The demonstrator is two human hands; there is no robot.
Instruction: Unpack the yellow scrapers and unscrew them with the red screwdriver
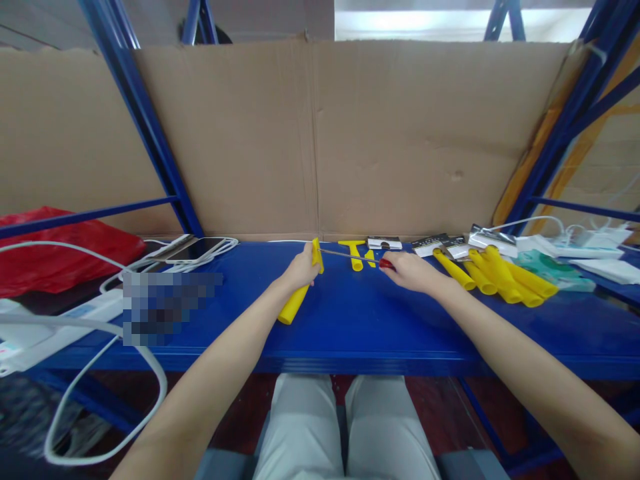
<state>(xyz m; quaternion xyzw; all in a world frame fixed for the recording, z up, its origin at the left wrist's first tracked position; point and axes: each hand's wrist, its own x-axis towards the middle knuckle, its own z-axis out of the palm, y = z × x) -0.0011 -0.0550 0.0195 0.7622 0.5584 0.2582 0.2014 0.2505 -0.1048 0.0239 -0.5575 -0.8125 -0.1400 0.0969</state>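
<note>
Head camera: I sit at a blue table with both forearms stretched over it. My left hand is closed around the neck of a yellow tool, gripping it just below the crosswise head. The tool is tilted, its round handle slanting down toward me, left of the table's middle. My right hand is wrapped around the red handle of a screwdriver, which I hold nearly level. Its thin metal shaft points left and reaches the tool's head; I cannot tell whether the tip sits in a screw there.

Behind the shaft, near the back edge, lies a second yellow tool, handle toward me. Just to its right I see a small yellow piece, and behind that a black-and-white packet. To the right of my right hand is a pile of yellow handles, with more packets by their far ends and a teal bag beside them. Over on my left are a red bag, a white power strip and looping white cables. Cardboard stands upright along the back.
</note>
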